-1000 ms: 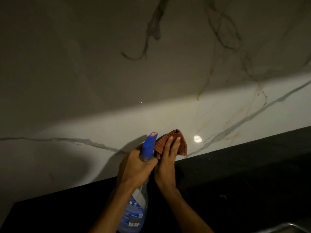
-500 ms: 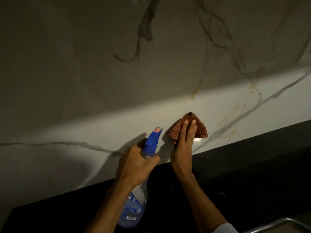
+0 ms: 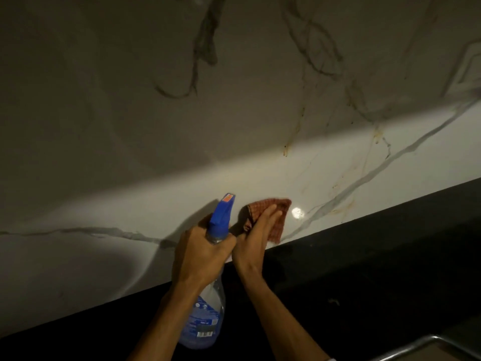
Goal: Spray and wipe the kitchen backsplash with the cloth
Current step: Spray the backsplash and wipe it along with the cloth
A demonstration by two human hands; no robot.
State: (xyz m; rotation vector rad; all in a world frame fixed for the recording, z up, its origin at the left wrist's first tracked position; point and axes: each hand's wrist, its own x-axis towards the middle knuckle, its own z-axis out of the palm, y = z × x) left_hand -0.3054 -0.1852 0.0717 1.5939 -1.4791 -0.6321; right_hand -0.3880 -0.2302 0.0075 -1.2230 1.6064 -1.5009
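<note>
Cloth [image 3: 282,221], red-checked, sits under the straight, close-set fingers [image 3: 270,212] of the right hand [image 3: 253,243], pressed flat on the lit lower strip of the marble backsplash [image 3: 260,105], just above the dark worktop [image 3: 377,269]. Just beside it, the left hand [image 3: 200,254] has its fingers curled tight round the neck of the spray bottle [image 3: 221,213], blue nozzle aimed at the wall, clear body hanging below the wrist.

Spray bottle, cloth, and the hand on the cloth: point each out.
spray bottle [image 3: 208,316], head view, on the labelled lower body.
cloth [image 3: 279,228], head view, on the checked fabric near its right edge.
right hand [image 3: 253,241], head view, on the back of the hand.
</note>
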